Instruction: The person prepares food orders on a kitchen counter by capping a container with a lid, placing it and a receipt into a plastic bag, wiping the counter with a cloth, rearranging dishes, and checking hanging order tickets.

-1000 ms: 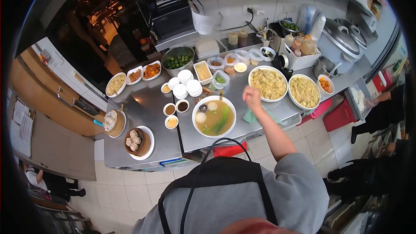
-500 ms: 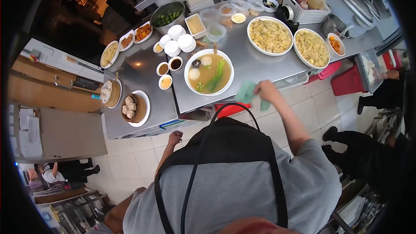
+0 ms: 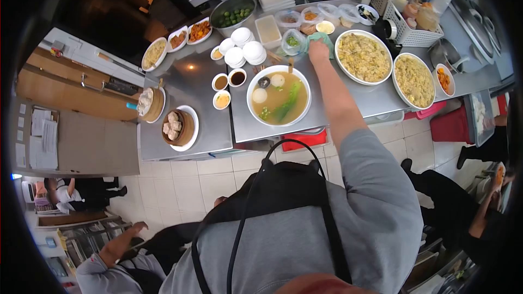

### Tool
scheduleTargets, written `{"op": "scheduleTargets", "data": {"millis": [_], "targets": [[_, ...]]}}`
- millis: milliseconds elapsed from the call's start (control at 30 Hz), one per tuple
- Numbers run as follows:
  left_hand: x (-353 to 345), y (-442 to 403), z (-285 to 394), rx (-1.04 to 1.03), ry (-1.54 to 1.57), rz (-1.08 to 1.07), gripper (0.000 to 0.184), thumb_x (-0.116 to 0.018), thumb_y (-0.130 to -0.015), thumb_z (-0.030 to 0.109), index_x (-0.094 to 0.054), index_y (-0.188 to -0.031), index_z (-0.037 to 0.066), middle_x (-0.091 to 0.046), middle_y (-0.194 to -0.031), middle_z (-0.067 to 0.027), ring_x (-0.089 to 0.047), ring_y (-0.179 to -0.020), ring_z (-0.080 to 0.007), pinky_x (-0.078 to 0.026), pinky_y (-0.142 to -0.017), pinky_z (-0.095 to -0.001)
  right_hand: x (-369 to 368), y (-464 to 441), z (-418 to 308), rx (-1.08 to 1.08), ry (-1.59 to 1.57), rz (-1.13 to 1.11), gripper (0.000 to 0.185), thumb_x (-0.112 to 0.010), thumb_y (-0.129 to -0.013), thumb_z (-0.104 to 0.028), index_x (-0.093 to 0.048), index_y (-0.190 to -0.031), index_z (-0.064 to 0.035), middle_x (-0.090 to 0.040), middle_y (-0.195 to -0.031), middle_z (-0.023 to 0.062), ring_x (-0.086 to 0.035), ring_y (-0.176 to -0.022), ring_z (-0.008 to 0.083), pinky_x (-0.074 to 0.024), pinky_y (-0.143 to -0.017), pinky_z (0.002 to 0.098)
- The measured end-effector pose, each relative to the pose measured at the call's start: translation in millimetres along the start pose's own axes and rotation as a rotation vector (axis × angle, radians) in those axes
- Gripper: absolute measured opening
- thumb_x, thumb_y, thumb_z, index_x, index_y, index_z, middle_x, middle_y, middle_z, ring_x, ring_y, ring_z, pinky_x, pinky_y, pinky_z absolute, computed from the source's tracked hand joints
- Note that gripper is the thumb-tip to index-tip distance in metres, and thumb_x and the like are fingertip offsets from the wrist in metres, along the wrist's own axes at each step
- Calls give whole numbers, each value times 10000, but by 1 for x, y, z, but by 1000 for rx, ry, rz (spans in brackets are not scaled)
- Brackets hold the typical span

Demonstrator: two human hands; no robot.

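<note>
My right hand [image 3: 319, 51] is closed on a green cloth [image 3: 315, 38], pressed to the steel counter [image 3: 324, 95] between the small tubs and a large bowl of fried rice [image 3: 363, 57]. Nearer to me stands a wide bowl of soup [image 3: 279, 96] with leafy greens and pale round pieces. A tub of chopped green garnish [image 3: 293, 42] sits just left of the cloth. Of my left hand [image 3: 220, 200] only a sliver shows beside the apron, low at my body; its fingers are hidden.
Sauce cups [image 3: 222, 99], stacked white cups [image 3: 254, 50] and a dumpling steamer [image 3: 177, 127] stand at left. A second rice bowl [image 3: 414, 80] and a sauce basket [image 3: 409, 26] are at right. Co-workers are behind at lower left [image 3: 126, 264] and right [image 3: 452, 198].
My right hand has carried the green cloth from the counter's front edge back beside the small tubs. My left hand has drawn in against the apron. A co-worker has come into view at lower left.
</note>
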State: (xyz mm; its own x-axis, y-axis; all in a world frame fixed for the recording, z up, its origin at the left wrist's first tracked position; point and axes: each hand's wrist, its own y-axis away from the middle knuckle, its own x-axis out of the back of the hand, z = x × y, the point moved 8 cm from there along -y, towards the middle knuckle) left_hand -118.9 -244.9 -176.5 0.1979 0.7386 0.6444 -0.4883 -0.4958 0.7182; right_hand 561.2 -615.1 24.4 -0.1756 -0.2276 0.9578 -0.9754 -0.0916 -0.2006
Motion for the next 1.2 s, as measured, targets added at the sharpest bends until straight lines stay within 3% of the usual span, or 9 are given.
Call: {"op": "scheduleTargets", "data": {"millis": [233,367,500,533,700,733,900,1033,1200], "targets": [[5,-37,15,-154,-180,-2,243,-607,-729,277,-620,-760,36,-618,-674,-105,-616,-622,-218,-477,-551,-322,18,88,6,225,114,21,228,-459,-743,-80,-556,-943,-29,-474,-1073,250,-583,-795,312,-502,-615,376],[34,-54,88,-184,21,-18,271,-606,-735,300,-613,-812,40,-613,-653,-79,-613,-570,-171,-476,-490,-292,38,179,18,328,3,21,190,-442,-733,-39,-568,-872,-13,-430,-1131,270,-563,-826,353,-476,-709,401],[30,-81,126,-174,228,-53,269,-591,-751,302,-607,-836,47,-608,-639,-76,-609,-544,-146,-471,-465,-268,61,260,42,272,115,-650,201,-523,-641,-13,-604,-825,-10,-569,-892,228,-579,-774,344,-470,-713,383],[30,-79,140,-208,242,-62,265,-585,-755,298,-608,-831,45,-610,-645,-87,-611,-549,-153,-476,-486,-274,86,262,42,297,7,-678,219,-530,-618,5,-615,-818,-27,-583,-832,202,-576,-775,336,-466,-711,382],[26,-74,151,-270,202,-74,255,-583,-753,293,-613,-820,49,-613,-654,-112,-615,-554,-166,-484,-562,-288,154,171,40,245,-37,-415,245,-532,-606,-3,-630,-818,-74,-596,-776,160,-571,-777,313,-455,-702,377],[23,-77,143,-255,181,-82,254,-586,-748,294,-615,-817,52,-614,-656,-118,-616,-557,-169,-483,-582,-292,145,147,35,347,107,-380,200,-543,-631,-59,-626,-812,-67,-597,-784,156,-574,-773,306,-462,-699,375],[24,-77,101,-169,155,-53,240,-582,-741,283,-615,-830,62,-615,-666,-105,-608,-548,-164,-489,-549,-293,140,34,-88,427,32,13,147,-509,-702,-119,-614,-717,-17,-607,-773,169,-596,-744,319,-482,-644,414],[52,-69,66,-18,625,92,186,-512,-785,176,-602,-878,43,-609,-728,-76,-593,-574,-142,-468,-457,-259,43,14,-172,504,235,-286,211,-478,-749,-185,-613,-792,-28,-606,-844,167,-596,-791,305,-477,-667,405],[166,-49,61,-213,836,514,213,-559,-789,215,-603,-898,38,-612,-724,-71,-603,-624,-137,-457,-501,-239,-28,0,-150,384,198,-340,318,-460,-785,-266,-589,-906,-1,-590,-921,188,-579,-859,313,-458,-725,419]]}}
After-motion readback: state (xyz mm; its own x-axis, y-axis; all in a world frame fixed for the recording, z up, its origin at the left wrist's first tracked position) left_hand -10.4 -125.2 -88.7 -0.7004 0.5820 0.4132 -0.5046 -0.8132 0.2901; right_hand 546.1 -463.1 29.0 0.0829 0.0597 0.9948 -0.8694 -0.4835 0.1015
